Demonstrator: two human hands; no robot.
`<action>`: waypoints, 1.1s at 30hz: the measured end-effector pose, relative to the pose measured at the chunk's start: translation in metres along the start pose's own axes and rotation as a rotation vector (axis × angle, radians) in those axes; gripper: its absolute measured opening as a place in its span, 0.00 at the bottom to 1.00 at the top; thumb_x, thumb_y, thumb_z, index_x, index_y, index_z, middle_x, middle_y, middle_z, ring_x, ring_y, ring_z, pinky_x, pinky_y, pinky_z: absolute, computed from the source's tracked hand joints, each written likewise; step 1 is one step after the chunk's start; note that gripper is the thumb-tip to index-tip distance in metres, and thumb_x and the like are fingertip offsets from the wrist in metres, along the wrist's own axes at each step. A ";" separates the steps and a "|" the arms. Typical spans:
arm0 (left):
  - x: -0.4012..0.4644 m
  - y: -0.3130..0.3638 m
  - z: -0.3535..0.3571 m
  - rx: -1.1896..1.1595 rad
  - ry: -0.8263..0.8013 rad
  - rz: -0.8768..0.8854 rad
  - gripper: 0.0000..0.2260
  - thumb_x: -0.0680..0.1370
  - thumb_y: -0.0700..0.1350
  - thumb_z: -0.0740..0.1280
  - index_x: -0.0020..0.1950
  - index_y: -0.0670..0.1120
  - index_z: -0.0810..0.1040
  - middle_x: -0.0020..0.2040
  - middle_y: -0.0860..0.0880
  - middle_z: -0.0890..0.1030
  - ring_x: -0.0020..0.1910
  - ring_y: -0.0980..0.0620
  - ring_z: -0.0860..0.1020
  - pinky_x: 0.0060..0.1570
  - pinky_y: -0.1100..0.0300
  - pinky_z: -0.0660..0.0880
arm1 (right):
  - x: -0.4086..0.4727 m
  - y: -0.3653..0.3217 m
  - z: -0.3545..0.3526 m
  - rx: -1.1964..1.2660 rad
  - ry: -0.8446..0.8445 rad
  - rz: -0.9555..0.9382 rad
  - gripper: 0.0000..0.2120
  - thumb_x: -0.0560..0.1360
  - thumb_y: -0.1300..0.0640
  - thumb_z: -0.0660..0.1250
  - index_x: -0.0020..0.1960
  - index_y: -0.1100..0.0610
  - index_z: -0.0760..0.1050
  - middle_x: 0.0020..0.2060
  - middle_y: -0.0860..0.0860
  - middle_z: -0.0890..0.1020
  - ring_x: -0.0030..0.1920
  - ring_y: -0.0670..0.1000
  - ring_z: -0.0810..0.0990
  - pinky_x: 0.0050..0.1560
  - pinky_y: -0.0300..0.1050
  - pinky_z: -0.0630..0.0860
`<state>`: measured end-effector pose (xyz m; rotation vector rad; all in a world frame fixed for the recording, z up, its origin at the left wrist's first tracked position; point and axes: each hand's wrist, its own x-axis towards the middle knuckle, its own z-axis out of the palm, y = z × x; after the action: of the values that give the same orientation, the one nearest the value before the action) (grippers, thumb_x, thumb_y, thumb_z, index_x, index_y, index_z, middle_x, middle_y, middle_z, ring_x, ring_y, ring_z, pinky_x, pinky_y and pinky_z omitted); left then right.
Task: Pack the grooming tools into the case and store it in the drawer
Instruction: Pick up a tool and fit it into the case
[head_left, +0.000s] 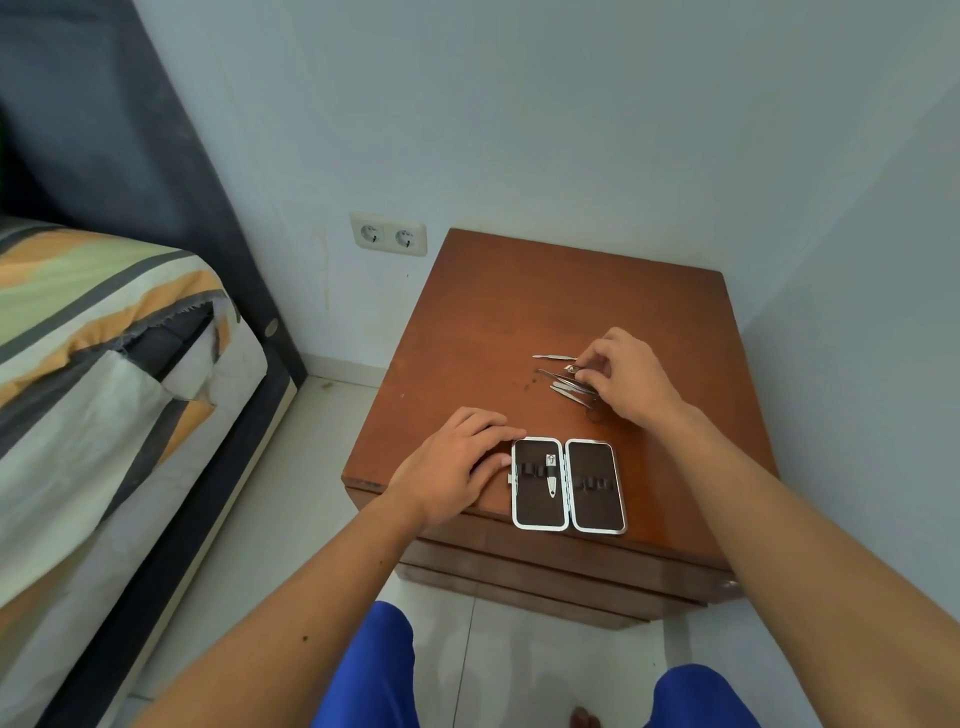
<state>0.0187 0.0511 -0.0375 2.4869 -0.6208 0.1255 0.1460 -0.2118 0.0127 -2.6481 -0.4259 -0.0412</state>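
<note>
The case (569, 486) lies open and flat near the front edge of the wooden nightstand (493, 322), one nail clipper (551, 474) already strapped in its left half. The left hand (457, 462) rests just beside the case's left edge, fingers extended and touching its rim. Behind the case and to its right, the right hand (626, 379) curls its fingers over a loose pile of metal grooming tools (569, 387), pinching a small one; a thin tool (553, 357) lies just beyond.
</note>
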 end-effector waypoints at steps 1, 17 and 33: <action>0.000 0.000 0.000 0.000 0.000 0.001 0.16 0.86 0.53 0.60 0.74 0.56 0.73 0.69 0.56 0.73 0.71 0.57 0.66 0.67 0.63 0.66 | -0.001 0.000 -0.002 0.019 0.011 0.008 0.03 0.76 0.56 0.76 0.48 0.51 0.83 0.46 0.47 0.77 0.43 0.49 0.77 0.51 0.46 0.75; 0.000 -0.001 0.003 -0.002 0.023 0.023 0.16 0.85 0.52 0.61 0.73 0.55 0.74 0.68 0.55 0.74 0.70 0.56 0.67 0.68 0.62 0.66 | -0.044 -0.035 -0.002 0.691 -0.084 0.140 0.12 0.70 0.56 0.82 0.47 0.56 0.81 0.34 0.53 0.87 0.32 0.47 0.83 0.39 0.39 0.75; 0.000 -0.004 0.005 -0.007 0.036 0.019 0.15 0.85 0.53 0.62 0.71 0.54 0.75 0.68 0.54 0.75 0.70 0.55 0.68 0.66 0.56 0.71 | -0.071 -0.053 0.027 0.669 -0.105 0.147 0.17 0.66 0.57 0.85 0.48 0.55 0.80 0.35 0.50 0.83 0.30 0.45 0.79 0.34 0.38 0.78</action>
<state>0.0203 0.0507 -0.0439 2.4667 -0.6293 0.1751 0.0614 -0.1757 0.0039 -2.0154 -0.2225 0.2449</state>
